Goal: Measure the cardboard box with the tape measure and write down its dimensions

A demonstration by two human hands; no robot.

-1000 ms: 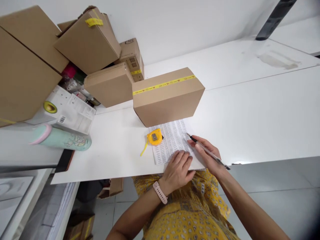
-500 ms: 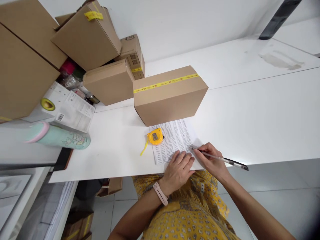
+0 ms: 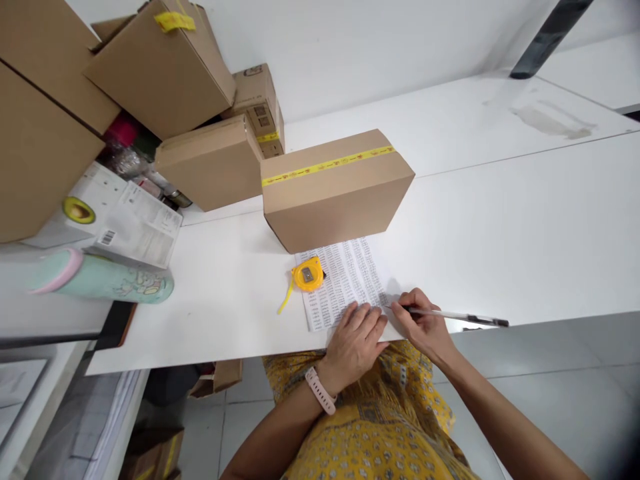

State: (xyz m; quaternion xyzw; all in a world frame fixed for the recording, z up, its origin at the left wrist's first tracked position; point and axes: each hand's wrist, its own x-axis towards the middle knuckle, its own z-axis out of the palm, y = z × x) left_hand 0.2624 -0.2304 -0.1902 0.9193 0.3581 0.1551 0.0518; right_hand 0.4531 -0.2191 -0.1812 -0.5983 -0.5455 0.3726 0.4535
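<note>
A sheet of paper (image 3: pixel 345 267) filled with columns of small writing lies at the table's front edge. My left hand (image 3: pixel 356 343) rests flat on its lower part, fingers stretched out. My right hand (image 3: pixel 423 323) grips a pen (image 3: pixel 457 316), its tip end at the right side of the writing and its dark rear end pointing right. On the paper's upper left sits a yellow tape measure (image 3: pixel 308 274), with a short bit of its yellow tape sticking out. Right behind the paper stands a closed cardboard box (image 3: pixel 335 200) with yellow printed tape along its top.
Several cardboard boxes (image 3: pixel 210 160) are piled at the back left. A mint-green bottle (image 3: pixel 115 280) lies beside a white carton (image 3: pixel 140 227) on the left. The white table (image 3: pixel 500 233) stretches right, with a dark post (image 3: pixel 550 40) at the back.
The pen has tilted lower, its rear end swinging right and slightly up, and my right hand has shifted a little. My left hand stays on the paper. The view has turned slightly.
</note>
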